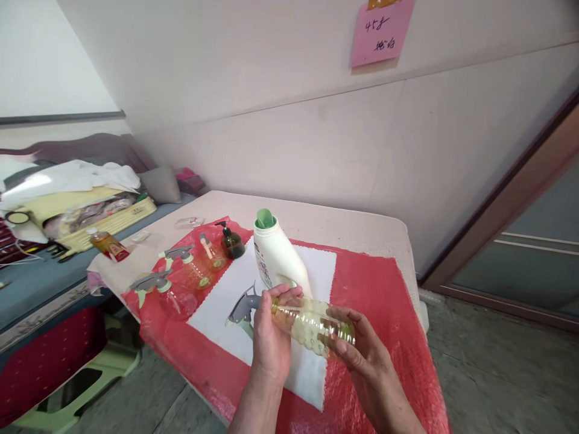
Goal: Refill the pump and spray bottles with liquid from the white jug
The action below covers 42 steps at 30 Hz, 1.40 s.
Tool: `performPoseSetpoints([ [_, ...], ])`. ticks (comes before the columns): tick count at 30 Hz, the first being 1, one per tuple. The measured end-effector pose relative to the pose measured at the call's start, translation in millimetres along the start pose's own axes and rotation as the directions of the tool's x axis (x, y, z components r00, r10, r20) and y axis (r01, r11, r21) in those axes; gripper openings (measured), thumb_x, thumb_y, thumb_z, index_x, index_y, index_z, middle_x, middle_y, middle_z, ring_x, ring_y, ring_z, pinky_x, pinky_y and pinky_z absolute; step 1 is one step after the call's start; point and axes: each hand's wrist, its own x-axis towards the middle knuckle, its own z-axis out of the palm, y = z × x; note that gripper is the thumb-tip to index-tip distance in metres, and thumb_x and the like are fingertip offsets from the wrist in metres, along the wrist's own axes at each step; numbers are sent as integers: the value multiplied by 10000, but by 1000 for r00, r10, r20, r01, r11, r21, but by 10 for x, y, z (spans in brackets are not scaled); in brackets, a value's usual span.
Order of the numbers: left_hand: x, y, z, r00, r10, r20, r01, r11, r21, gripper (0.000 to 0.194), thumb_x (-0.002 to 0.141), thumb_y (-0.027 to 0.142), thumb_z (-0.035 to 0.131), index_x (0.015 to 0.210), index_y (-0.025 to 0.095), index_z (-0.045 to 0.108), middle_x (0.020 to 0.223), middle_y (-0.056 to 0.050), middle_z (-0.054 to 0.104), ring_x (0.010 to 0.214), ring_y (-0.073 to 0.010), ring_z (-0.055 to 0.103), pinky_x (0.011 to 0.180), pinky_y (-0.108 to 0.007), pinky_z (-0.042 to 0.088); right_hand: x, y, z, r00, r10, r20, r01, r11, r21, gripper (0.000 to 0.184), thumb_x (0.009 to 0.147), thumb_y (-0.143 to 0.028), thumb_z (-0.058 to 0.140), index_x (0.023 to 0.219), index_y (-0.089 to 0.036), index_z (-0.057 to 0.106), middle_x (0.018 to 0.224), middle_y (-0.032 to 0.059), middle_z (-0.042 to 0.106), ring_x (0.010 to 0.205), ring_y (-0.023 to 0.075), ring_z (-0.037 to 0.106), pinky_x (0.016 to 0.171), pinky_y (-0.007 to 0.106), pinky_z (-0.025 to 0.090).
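A clear, yellow-tinted plastic bottle (312, 325) is tilted nearly sideways in both hands, its neck pointing left. My left hand (274, 340) is closed around the neck end, palm turned up. My right hand (362, 349) grips the base end with thumb and fingers. Just left of my left hand is a grey trigger spray head (244, 310); my hand hides whether it joins the bottle. Behind the hands, a white jug (278, 256) with a green spout (265, 218) stands upright and uncapped on a white sheet (319, 271).
On the red cloth (371, 289) at left are several clear spray bottles (178, 298) and a dark pump bottle (233, 242). An amber drink bottle (107, 244) lies farther left. A green-legged stool (94, 386) stands below the table. A pink note (382, 33) hangs on the wall.
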Motion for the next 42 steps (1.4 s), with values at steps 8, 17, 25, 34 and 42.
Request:
performPoseSetpoints([
  [8,-10,-16,0,999,-44,25,45,999,-23,534,852,621,552,1081,155,675,1122,-167,692,993,-288,646,834,-406,492,-24,-101,18,996,-79,43,81,996,-42,472,688,-370,822,1083,-277,580,1123,54,647,1022,245,607,817,347,511],
  [17,5,-6,-42,999,-10,31,10,1000,-25,392,799,517,671,869,134,714,932,-138,731,924,-274,678,846,-386,503,-16,112,-82,965,258,53,-245,953,-177,629,879,-716,391,1046,-161,634,911,116,678,814,257,661,604,341,513],
  [25,-6,66,4,999,-37,-31,36,998,-43,413,780,530,683,853,125,714,902,-128,733,874,-249,684,819,-361,511,-87,2,-13,974,138,179,-124,989,-87,794,610,-426,870,1296,-289,493,1207,75,614,1056,243,627,843,355,522],
  [34,-93,101,25,992,-105,66,107,994,-23,356,812,466,662,855,116,711,862,-140,734,833,-248,685,788,-361,516,-115,-2,153,861,474,185,-504,843,189,602,856,-714,452,1076,-165,566,783,100,721,505,175,652,422,228,434],
  [42,27,194,-42,991,-102,-84,88,983,-161,329,770,461,710,805,134,694,788,-95,722,757,-216,687,750,-334,528,-218,25,134,993,-33,116,72,936,-345,742,686,-542,772,1323,-286,492,1329,106,567,1146,304,581,927,440,497],
])
